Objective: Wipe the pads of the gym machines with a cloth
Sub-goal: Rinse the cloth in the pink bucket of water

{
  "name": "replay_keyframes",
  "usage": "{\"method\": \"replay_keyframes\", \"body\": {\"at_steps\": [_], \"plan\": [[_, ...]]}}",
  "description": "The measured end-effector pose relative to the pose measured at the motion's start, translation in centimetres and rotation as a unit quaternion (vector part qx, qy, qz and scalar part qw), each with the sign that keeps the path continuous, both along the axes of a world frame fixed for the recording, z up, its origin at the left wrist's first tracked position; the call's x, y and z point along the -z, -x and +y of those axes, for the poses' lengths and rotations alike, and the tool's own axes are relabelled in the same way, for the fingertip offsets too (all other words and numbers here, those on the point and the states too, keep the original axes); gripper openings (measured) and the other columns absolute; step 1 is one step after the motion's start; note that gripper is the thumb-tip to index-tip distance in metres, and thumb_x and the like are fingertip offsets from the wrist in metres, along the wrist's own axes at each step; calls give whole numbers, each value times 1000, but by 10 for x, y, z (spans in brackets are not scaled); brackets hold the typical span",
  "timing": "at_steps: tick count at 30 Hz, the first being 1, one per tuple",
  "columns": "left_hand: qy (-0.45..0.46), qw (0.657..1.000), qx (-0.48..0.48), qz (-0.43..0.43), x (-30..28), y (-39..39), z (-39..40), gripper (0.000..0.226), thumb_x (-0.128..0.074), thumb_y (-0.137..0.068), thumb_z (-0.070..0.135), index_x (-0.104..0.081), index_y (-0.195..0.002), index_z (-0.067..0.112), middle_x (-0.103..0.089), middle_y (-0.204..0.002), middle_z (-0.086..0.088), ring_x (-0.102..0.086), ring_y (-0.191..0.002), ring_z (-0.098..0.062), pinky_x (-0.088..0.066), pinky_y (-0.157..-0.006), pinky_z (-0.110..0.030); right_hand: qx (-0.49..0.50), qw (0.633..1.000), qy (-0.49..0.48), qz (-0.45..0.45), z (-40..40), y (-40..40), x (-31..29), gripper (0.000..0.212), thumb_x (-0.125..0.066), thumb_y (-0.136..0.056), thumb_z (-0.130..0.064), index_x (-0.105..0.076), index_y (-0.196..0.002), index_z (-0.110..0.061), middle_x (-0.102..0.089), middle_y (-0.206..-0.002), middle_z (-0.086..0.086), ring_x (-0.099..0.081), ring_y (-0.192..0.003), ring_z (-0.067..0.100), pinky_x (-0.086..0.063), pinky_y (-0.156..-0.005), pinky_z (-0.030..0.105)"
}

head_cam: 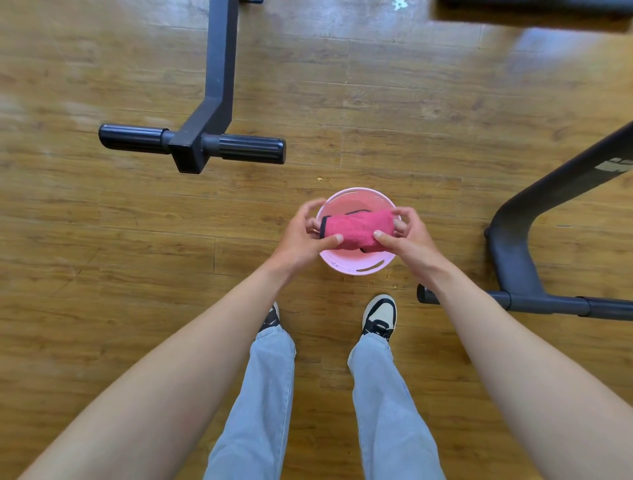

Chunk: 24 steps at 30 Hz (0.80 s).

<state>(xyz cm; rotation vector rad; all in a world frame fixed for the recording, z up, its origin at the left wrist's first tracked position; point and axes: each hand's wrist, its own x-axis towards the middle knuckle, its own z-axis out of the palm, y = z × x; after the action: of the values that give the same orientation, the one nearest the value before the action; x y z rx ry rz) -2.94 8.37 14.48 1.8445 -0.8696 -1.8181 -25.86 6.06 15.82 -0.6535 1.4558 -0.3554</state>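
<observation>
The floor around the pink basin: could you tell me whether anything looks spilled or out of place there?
Mostly tidy. Small crumbs of debris lie on the wooden floor beside the pink basin, and a white smear marks the boards near the top edge. No puddle shows. Both hands, left and right, hold the pink cloth above the basin.

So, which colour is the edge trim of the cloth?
Dark, black or navy, on the pink cloth; seen in the head view.
</observation>
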Motion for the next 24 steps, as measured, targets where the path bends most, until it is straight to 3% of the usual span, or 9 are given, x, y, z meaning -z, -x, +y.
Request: {"method": "replay_keyframes", "body": {"at_steps": [3, 6, 8, 10, 12, 14, 15, 20, 24], "plan": [[82, 982, 147, -84, 0, -7, 1, 50, -91, -78, 20, -73, -124, 24, -69, -101, 3, -62, -88, -11, -54, -82, -28, -88, 994, 49, 36, 1, 8, -3, 51, -71, -94, -1, -53, -134, -27, -70, -104, 20, -68, -93, 26, -57, -93, 39], [138, 958, 198, -154, -1, -10, 2, 29, -91, -77, 20, -79, -104, 23, -62, -90, 8, -56, -85, -12, -45, -78, -26, -125, 982, 99, 98, 2, 6, -8, 21, -73, -94, -7, -72, -106, -23, -76, -100, 5, -71, -96, 22, -58, -93, 37], [158, 949, 203, -184, -1, -11, 1, 18, -88, -81, 19, -79, -97, 22, -53, -92, 6, -49, -92, -13, -38, -82, -22, -148, 972, 118, 138, 4, 5, -9, 12, -74, -94, -14, -70, -92, -25, -72, -104, -1, -66, -101, 15, -52, -91, 33], [145, 957, 190, -164, -3, -11, 0, 11, -82, -87, 20, -74, -94, 19, -53, -108, 4, -48, -109, -14, -36, -99, -24, -163, 968, 116, 152, 5, 6, -8, 12, -70, -97, -21, -64, -87, -25, -62, -118, -2, -55, -116, 12, -43, -99, 32], [110, 972, 174, -113, -8, -8, -4, 14, -74, -94, 25, -61, -89, 22, -60, -114, 7, -52, -115, -15, -35, -112, -39, -133, 981, 96, 102, 5, 6, -11, 17, -61, -102, -20, -59, -85, -19, -61, -119, -4, -56, -112, 1, -39, -97, 26], [70, 984, 146, -69, -11, -5, -6, 18, -67, -99, 30, -54, -89, 21, -61, -96, 10, -54, -98, -14, -40, -101, -44, -102, 988, 90, 77, 3, 2, -17, 21, -54, -106, -19, -56, -85, -15, -64, -99, -5, -58, -86, -9, -40, -85, 19], [65, 989, 124, -53, -12, -3, -7, 21, -65, -100, 32, -54, -91, 17, -59, -89, 8, -53, -88, -14, -43, -90, -41, -82, 989, 97, 75, 2, 0, -18, 22, -52, -107, -20, -55, -86, -13, -63, -91, -3, -57, -78, -6, -41, -81, 19], [57, 997, 33, -39, -13, 10, -10, 25, -60, -104, 35, -56, -101, 10, -55, -83, 6, -51, -74, -11, -44, -66, -31, -7, 994, 92, 63, 3, -6, -10, 25, -53, -108, -30, -54, -95, -8, -65, -86, 1, -63, -76, 10, -55, -76, 31], [-15, 999, 6, 39, -12, 13, -10, 30, -69, -99, 31, -57, -119, 12, -69, -113, -3, -68, -101, -17, -60, -85, -40, 46, 998, 0, -36, 5, -3, -13, 14, -63, -101, -28, -58, -107, -16, -73, -104, 3, -74, -92, 19, -64, -73, 38]]}}
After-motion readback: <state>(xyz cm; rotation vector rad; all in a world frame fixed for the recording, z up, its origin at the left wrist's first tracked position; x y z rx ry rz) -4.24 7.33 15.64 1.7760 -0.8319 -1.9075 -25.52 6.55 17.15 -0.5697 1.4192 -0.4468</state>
